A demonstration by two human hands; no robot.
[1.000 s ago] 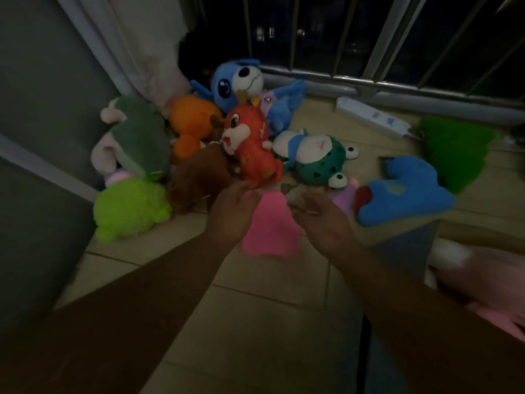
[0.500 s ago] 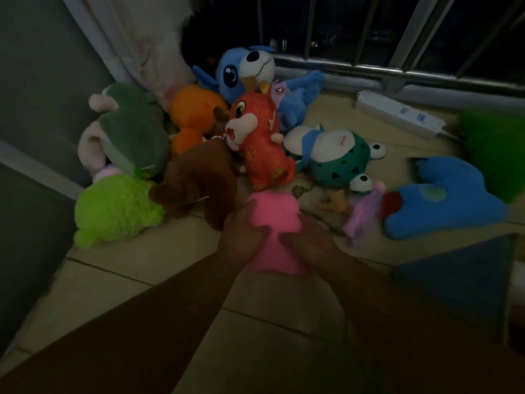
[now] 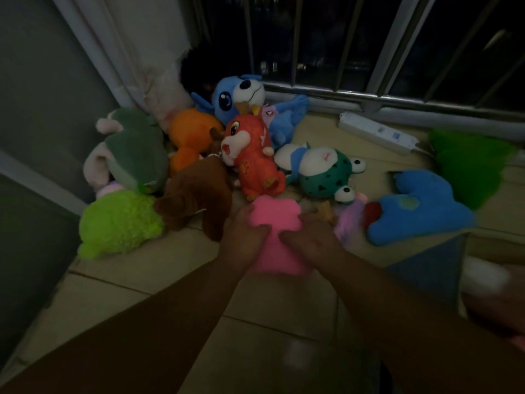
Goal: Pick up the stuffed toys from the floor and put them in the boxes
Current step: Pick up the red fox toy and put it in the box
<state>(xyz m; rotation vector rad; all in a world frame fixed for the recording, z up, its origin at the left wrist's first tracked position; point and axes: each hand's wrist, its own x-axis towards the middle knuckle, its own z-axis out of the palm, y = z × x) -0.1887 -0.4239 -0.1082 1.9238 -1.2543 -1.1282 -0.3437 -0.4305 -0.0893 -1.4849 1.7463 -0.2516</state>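
A pink stuffed toy [image 3: 273, 216] lies on the tiled floor in the middle of the view. My left hand [image 3: 245, 238] grips its left side and my right hand [image 3: 310, 240] grips its right side. Behind it sits a pile of toys: a red-orange squirrel [image 3: 251, 157], a brown plush [image 3: 199, 196], a lime green plush [image 3: 119, 223], a dark green and pink plush [image 3: 133, 149], an orange plush [image 3: 191, 132], a blue big-eyed plush [image 3: 238, 96] and a teal frog [image 3: 324, 173].
A blue heart-marked plush [image 3: 420, 209] and a bright green plush [image 3: 471, 163] lie to the right. A blue box corner [image 3: 434, 265] stands at right. A white power strip [image 3: 377, 132] lies below the barred window [image 3: 369, 46]. A grey wall [image 3: 42, 137] closes the left.
Both hands came down from above the pink toy and closed on its two sides. The view moved closer to the pile.
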